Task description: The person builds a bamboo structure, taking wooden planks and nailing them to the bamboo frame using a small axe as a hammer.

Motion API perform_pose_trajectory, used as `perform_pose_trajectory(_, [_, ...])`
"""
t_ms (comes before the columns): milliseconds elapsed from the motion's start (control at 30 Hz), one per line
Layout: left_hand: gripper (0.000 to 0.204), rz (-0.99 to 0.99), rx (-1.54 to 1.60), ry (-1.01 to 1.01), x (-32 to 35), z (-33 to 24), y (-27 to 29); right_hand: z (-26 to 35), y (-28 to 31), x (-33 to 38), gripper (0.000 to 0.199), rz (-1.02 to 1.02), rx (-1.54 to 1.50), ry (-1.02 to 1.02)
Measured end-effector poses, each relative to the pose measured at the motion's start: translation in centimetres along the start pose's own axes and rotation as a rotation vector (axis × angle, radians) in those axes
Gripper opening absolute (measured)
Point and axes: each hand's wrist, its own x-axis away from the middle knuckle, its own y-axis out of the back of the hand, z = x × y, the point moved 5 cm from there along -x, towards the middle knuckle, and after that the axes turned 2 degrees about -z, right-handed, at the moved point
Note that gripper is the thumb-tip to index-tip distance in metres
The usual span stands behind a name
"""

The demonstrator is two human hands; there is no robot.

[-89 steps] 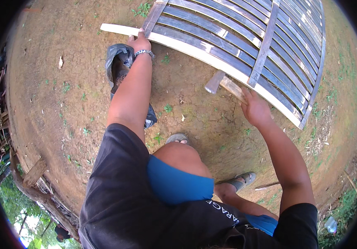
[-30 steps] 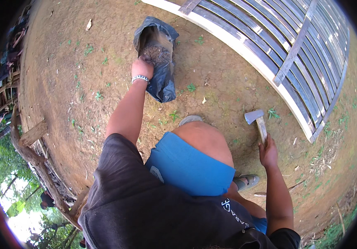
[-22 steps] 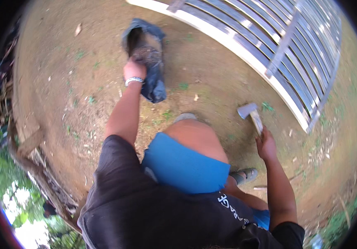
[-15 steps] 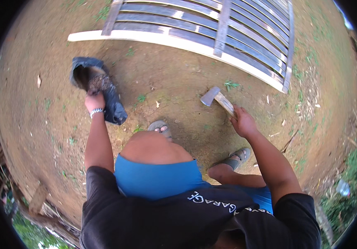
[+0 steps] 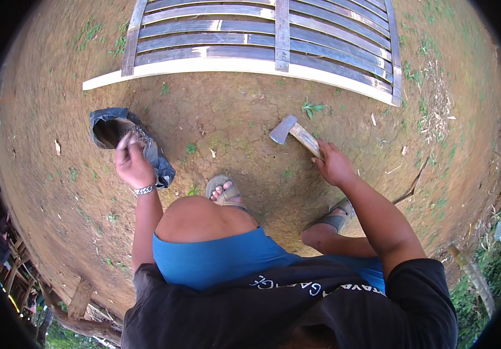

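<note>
Crouching on bare brown dirt ground (image 5: 227, 128), the person works just on the near side of a slatted wooden panel (image 5: 262, 41) of grey laths framed by a pale outer rail, which lies flat on the earth. The left hand (image 5: 132, 164), a metal bracelet at its wrist, has its fingers curled at the mouth of a crumpled dark plastic bag (image 5: 125, 136) lying near the panel's left corner, on the person's side of the rail; whether anything is pinched between the fingertips cannot be told. Three seconds earlier this hand was pressed on the end of the panel's pale rail, and over the last second it has been at the bag. The right hand (image 5: 333, 166) is closed around the pale wooden handle of a small hatchet with a grey steel head (image 5: 293, 131), held low over the ground short of the panel's middle rail, head pointing toward the panel. Earlier the hatchet lay against the panel's edge; it is now clear of it. Judged from this, work on the panel has paused while the bag is attended to.
</note>
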Motion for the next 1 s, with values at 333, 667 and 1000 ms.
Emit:
perform_pose_trajectory(333, [0.021,0.875,-0.103,-0.053,4.3,-6.5,-21.8,0.0,-0.6,0.1,0.061,-0.021,-0.085,-0.012])
perform_pose_trajectory(667, [0.026,0.925,-0.234,-0.076,4.4,-4.4,-33.2,0.3,-1.2,0.3,0.06,-0.039,-0.148,-0.01])
perform_pose_trajectory(1000, [0.021,0.788,-0.372,-0.353,5.5,-4.0,-34.4,0.4,-0.7,0.2,0.06,0.006,-0.135,-0.035])
